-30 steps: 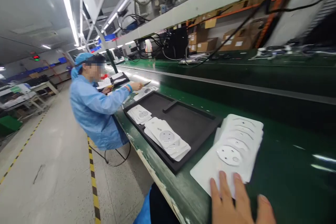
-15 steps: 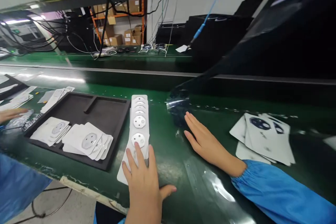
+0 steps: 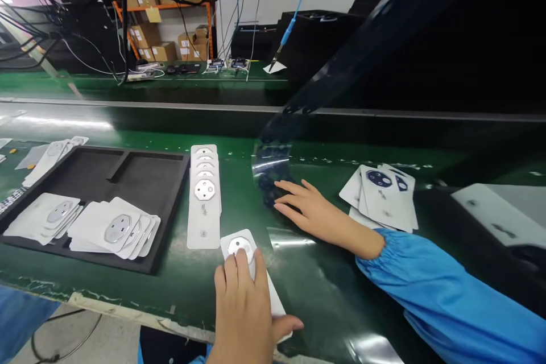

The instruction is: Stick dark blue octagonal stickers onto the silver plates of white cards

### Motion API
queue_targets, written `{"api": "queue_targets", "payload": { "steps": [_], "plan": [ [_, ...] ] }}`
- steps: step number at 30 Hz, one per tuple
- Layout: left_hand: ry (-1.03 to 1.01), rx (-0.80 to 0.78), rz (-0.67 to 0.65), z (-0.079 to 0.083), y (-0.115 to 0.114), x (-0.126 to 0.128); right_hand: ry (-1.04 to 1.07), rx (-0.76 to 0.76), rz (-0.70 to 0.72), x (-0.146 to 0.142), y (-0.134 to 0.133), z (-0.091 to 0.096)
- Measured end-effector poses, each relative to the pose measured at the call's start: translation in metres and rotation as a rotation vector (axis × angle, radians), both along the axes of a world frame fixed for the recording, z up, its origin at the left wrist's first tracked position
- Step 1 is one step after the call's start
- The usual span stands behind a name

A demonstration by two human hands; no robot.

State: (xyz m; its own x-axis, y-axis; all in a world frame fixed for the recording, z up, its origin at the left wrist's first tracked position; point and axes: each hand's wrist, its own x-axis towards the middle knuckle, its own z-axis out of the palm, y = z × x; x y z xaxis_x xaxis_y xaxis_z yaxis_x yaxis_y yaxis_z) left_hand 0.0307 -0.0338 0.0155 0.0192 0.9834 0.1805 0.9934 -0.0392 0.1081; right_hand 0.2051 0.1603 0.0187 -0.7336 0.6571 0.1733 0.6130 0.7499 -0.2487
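Note:
My left hand lies over a single white panel with a round, holed window near its top. Its fingers press on the panel's face and its thumb is at the right edge. To the left, several like panels overlap in an upright column on the green bench. My right hand is open, fingers spread, at the edge of a clear film strip with dark prints. This strip curves up toward the upper right. Whether the fingertips press on it, I cannot tell.
A black tray at left holds two fanned piles of white panels. Beyond my right hand lies a pile of white panels with dark windows. Another white panel is at far right. A blue cable hangs above.
My left hand has drawn one panel off the column, down and to the right. My right hand stays by the film, its fingers now more spread. The camera view has shifted right.

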Motion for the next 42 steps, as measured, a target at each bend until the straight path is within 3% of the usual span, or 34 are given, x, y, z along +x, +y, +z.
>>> {"api": "queue_targets", "payload": {
  "steps": [4,9,13,16,21,25,30,34,36,38,40,42],
  "plan": [
    [0.006,0.041,-0.026,-0.008,0.01,-0.005,0.005,-0.046,0.09,-0.004,-0.001,-0.006],
    [0.045,0.006,-0.06,-0.011,0.015,0.0,0.088,-0.022,0.022,-0.009,-0.01,-0.005],
    [0.09,0.023,-0.04,-0.015,0.018,0.003,0.128,0.009,0.053,-0.009,-0.017,-0.001],
    [0.106,0.041,-0.052,-0.013,0.02,0.001,0.123,0.081,0.148,-0.008,-0.019,-0.001],
    [0.084,-0.066,-0.21,-0.008,0.023,-0.001,0.04,0.25,0.342,-0.005,-0.018,0.003],
    [0.055,-0.125,-0.201,-0.007,0.022,0.0,0.157,0.279,0.434,-0.006,-0.022,0.018],
    [0.009,-0.177,-0.221,-0.007,0.022,0.003,0.581,-0.095,0.316,-0.009,-0.035,0.041],
    [-0.121,-0.19,-0.219,-0.003,0.026,0.002,0.795,-0.616,0.071,-0.01,-0.041,0.049],
    [-0.322,-0.182,-0.222,0.004,0.028,-0.002,0.898,-0.942,0.005,-0.011,-0.044,0.051],
    [-0.676,-0.151,-0.15,0.014,0.03,-0.009,0.956,-1.205,-0.002,-0.013,-0.047,0.053],
    [-1.051,-0.119,0.002,0.023,0.032,-0.016,0.974,-1.373,0.018,-0.016,-0.052,0.055],
    [-1.288,-0.127,0.124,0.028,0.034,-0.021,0.969,-1.487,0.057,-0.02,-0.057,0.056]
  ]
}}
